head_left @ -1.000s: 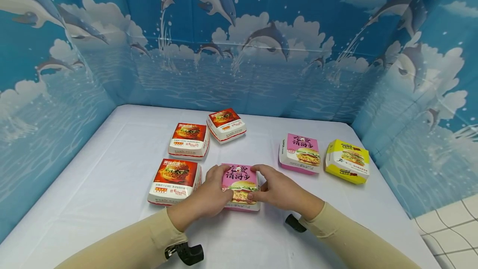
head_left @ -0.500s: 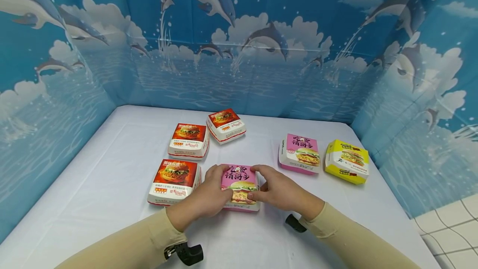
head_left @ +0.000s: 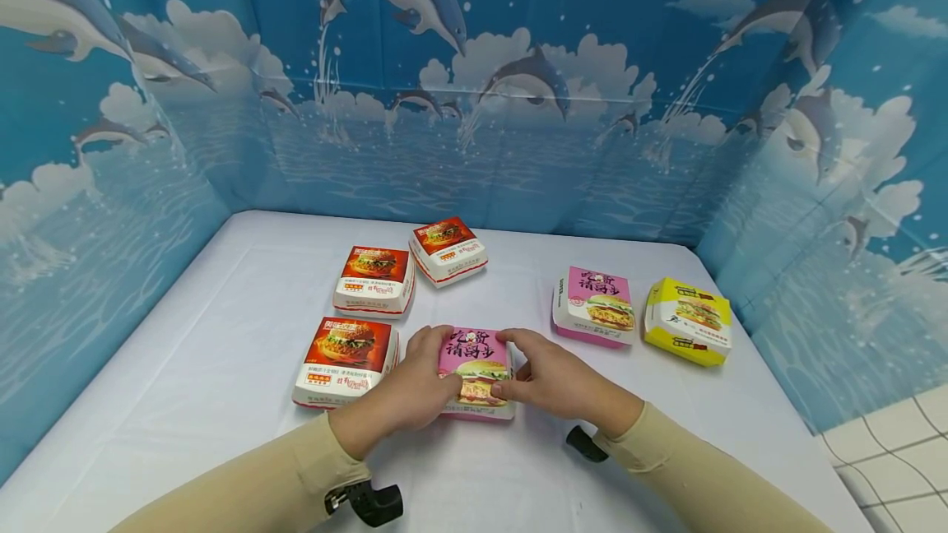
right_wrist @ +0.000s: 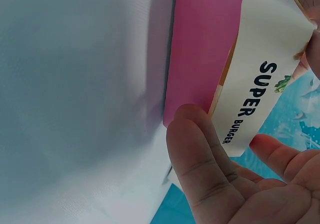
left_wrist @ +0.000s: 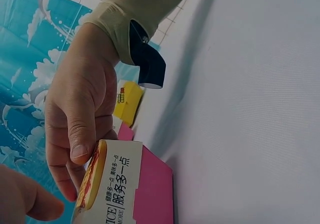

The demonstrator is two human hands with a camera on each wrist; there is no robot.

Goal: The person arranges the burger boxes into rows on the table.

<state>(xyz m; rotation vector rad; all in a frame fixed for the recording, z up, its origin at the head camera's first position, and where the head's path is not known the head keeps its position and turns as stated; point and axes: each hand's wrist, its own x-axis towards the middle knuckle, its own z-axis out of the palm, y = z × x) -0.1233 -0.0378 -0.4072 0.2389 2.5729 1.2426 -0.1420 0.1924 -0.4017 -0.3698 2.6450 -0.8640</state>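
I have the left hand (head_left: 416,385) and right hand (head_left: 557,377), both partly curled, gripping the near pink box (head_left: 476,364) from either side.

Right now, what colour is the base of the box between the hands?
Pink; the base shows best in the right wrist view.

The head view has tilted up slightly, so the far dolphin curtain (head_left: 474,130) and right-hand yellow box (head_left: 688,322) appear lower
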